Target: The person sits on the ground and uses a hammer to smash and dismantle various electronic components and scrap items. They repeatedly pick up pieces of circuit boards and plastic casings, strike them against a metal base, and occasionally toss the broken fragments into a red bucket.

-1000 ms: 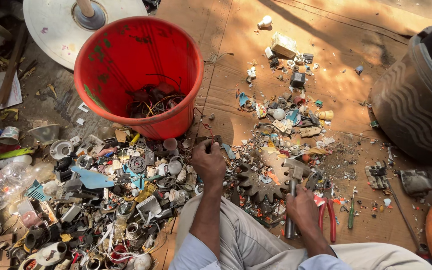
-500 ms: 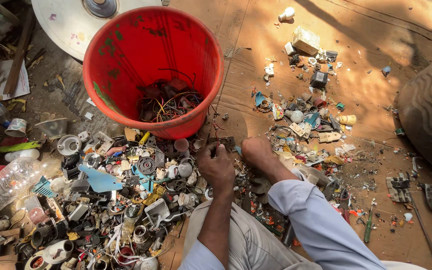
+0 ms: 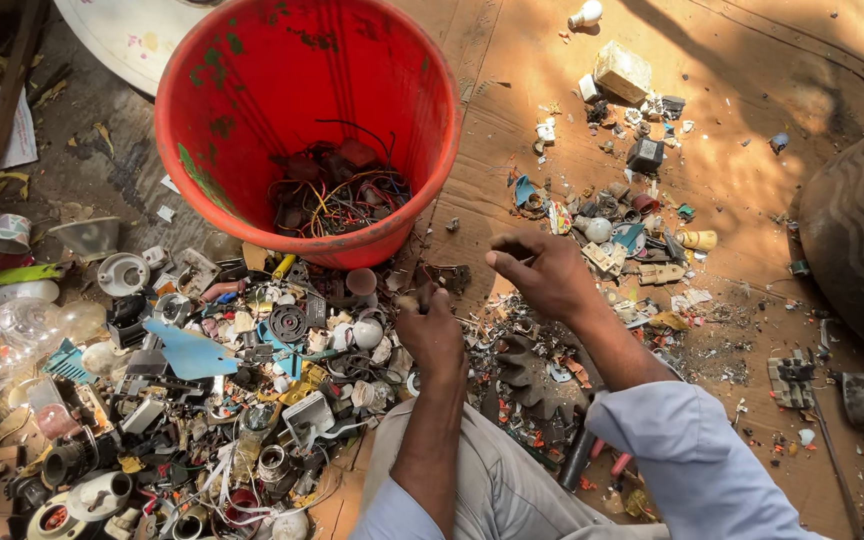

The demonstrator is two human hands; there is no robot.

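Below the bucket: your hands are working side by side over the scrap on brown cardboard sheeting (image 3: 512, 120).
Left hand: your left hand (image 3: 432, 335) is pinching a small dark scrap piece (image 3: 418, 304) between its fingertips, gripping it narrowly.
Right hand: your right hand (image 3: 542, 272) is hovering with fingers curled loosely; whether it is holding anything, you cannot tell.
Red plastic bucket (image 3: 222, 130): sitting just beyond your hands, holding tangled coloured wires (image 3: 337, 195).
Heap of mixed electrical scrap (image 3: 202, 390): lying left of your left hand.
Scattered small parts (image 3: 617, 215): lying just beyond your right hand.
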